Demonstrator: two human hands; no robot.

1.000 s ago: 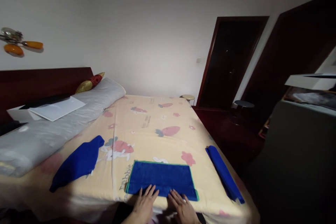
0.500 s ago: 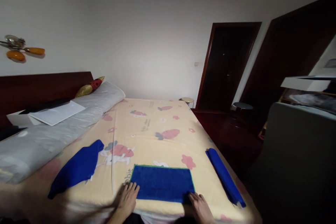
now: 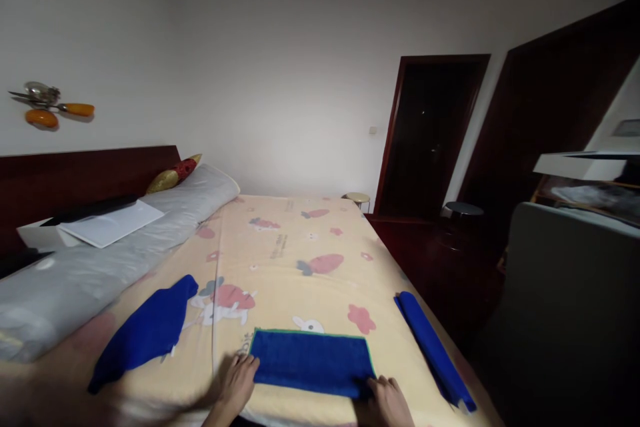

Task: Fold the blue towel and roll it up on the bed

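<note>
A blue towel [image 3: 311, 362] with a green edge lies flat as a folded rectangle near the front edge of the bed [image 3: 295, 240]. My left hand [image 3: 237, 381] rests at its near left corner, fingers on the cloth's edge. My right hand [image 3: 388, 400] sits at its near right corner, fingers curled over the edge. Whether either hand pinches the cloth is unclear.
A loose blue cloth [image 3: 145, 332] lies to the left and a rolled blue towel [image 3: 433, 348] along the bed's right edge. A grey bolster [image 3: 90, 267] with white paper [image 3: 111, 222] lies by the headboard. A grey cabinet [image 3: 565, 307] stands at right, a dark doorway [image 3: 430, 133] behind.
My hands have spread apart from the towel's near middle to its two near corners. The towel looks shallower front to back than a second ago.
</note>
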